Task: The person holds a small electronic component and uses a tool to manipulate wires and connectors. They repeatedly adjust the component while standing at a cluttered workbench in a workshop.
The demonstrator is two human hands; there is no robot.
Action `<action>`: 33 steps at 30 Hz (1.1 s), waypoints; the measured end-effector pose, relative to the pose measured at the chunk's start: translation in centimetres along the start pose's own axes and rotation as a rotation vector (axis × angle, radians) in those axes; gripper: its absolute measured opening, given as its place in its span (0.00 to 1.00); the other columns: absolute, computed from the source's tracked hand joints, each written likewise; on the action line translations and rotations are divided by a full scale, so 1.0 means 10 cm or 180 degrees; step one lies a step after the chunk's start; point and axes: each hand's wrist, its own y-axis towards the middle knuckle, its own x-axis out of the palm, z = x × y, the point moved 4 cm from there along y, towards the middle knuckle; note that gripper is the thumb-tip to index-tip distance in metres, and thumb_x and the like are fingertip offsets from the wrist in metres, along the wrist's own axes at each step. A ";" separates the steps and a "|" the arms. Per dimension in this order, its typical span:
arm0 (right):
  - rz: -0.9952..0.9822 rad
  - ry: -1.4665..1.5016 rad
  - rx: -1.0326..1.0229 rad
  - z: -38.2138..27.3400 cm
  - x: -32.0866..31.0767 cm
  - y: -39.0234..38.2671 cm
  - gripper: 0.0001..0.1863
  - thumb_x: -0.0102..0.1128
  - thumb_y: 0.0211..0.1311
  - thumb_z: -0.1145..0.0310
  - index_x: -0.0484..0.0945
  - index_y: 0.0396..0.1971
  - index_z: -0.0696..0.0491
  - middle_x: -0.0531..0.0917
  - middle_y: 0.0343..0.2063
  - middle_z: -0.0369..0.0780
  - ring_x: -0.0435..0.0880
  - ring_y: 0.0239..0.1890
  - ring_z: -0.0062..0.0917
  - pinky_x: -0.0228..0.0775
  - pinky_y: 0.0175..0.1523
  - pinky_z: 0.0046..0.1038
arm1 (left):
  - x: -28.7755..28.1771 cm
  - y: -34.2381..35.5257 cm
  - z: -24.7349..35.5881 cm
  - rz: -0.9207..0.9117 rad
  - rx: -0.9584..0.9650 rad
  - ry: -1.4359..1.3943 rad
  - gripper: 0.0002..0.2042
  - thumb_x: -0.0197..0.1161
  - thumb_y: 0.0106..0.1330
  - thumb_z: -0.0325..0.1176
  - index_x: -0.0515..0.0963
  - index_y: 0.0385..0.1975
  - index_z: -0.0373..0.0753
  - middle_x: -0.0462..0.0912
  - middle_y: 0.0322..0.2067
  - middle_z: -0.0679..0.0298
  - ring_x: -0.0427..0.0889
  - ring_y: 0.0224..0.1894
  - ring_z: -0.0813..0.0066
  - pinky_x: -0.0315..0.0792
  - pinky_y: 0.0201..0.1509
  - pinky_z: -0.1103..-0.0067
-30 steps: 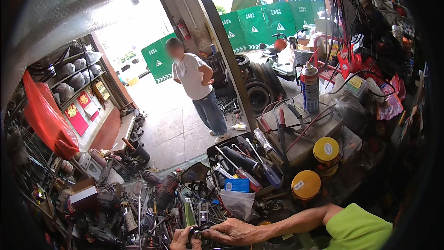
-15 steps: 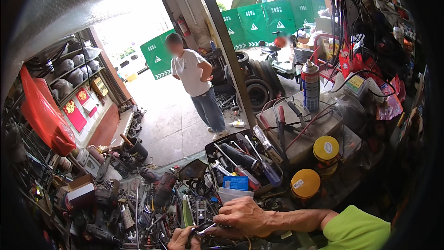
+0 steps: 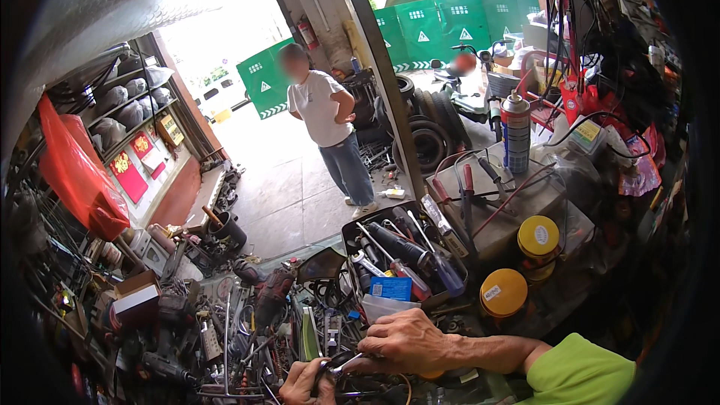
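My left hand (image 3: 301, 383) is at the lower edge, its fingers closed around a small dark part (image 3: 323, 376). Close against it, my right hand (image 3: 407, 342) comes in from the right with its fingers curled over a slim shiny metal tool (image 3: 348, 363). The tool's bright end meets the dark part; its exact kind is too small to tell. Under and around both hands lie loose hand tools and cables. Just beyond the right hand is a translucent plastic box (image 3: 386, 307), beside a black tool bin (image 3: 442, 296) full of screwdrivers.
Two yellow-lidded tubs (image 3: 503, 293) and a spray can (image 3: 515, 133) stand to the right, by pliers on a grey box. Power drills (image 3: 271, 296) lie among the clutter at left. A person (image 3: 326, 116) in a white shirt stands on the floor beyond the bench.
The whole view has shifted slightly, so things sit a little further right. Both hands keep their hold on the dark part and the metal tool, with little movement between them.
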 end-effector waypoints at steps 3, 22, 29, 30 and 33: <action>-0.0295 0.0294 0.0234 0.03 0.12 -0.02 0.23 0.61 0.63 0.50 0.77 0.17 0.53 0.76 0.14 0.40 0.80 0.21 0.34 0.67 0.24 0.36 | -0.01 0.01 0.01 0.0047 -0.0079 0.0011 0.11 0.53 0.59 0.16 0.79 0.41 0.28 0.77 0.29 0.56 0.77 0.30 0.64 0.71 0.35 0.75; -0.0766 0.1377 0.0208 0.05 0.37 -0.09 0.13 0.57 0.69 0.61 0.81 0.36 0.56 0.81 0.20 0.42 0.75 0.17 0.32 0.68 0.23 0.30 | 0.01 -0.05 -0.13 0.0083 -0.0554 -0.0211 0.12 0.51 0.61 0.16 0.78 0.42 0.28 0.77 0.32 0.59 0.77 0.34 0.70 0.72 0.41 0.79; -0.0499 0.0374 -0.0154 -0.02 0.18 -0.03 0.14 0.58 0.67 0.62 0.79 0.47 0.53 0.83 0.26 0.39 0.81 0.23 0.31 0.72 0.26 0.31 | 0.02 0.00 0.00 -0.0007 -0.0241 0.0035 0.12 0.54 0.58 0.18 0.79 0.40 0.29 0.79 0.32 0.53 0.79 0.35 0.58 0.74 0.42 0.72; -0.0471 0.0385 -0.0129 -0.02 0.18 -0.03 0.14 0.58 0.67 0.63 0.79 0.48 0.53 0.83 0.26 0.39 0.80 0.23 0.30 0.72 0.26 0.31 | 0.02 0.01 0.02 0.0003 -0.0242 0.0070 0.11 0.55 0.58 0.18 0.79 0.40 0.29 0.79 0.32 0.53 0.79 0.34 0.57 0.74 0.42 0.71; -0.0230 0.0619 -0.0065 0.00 0.24 -0.06 0.12 0.57 0.67 0.64 0.79 0.46 0.53 0.81 0.24 0.39 0.79 0.21 0.29 0.71 0.25 0.32 | 0.03 0.02 0.05 0.0071 -0.0179 0.0103 0.11 0.55 0.58 0.18 0.79 0.40 0.29 0.79 0.31 0.53 0.80 0.34 0.56 0.74 0.41 0.71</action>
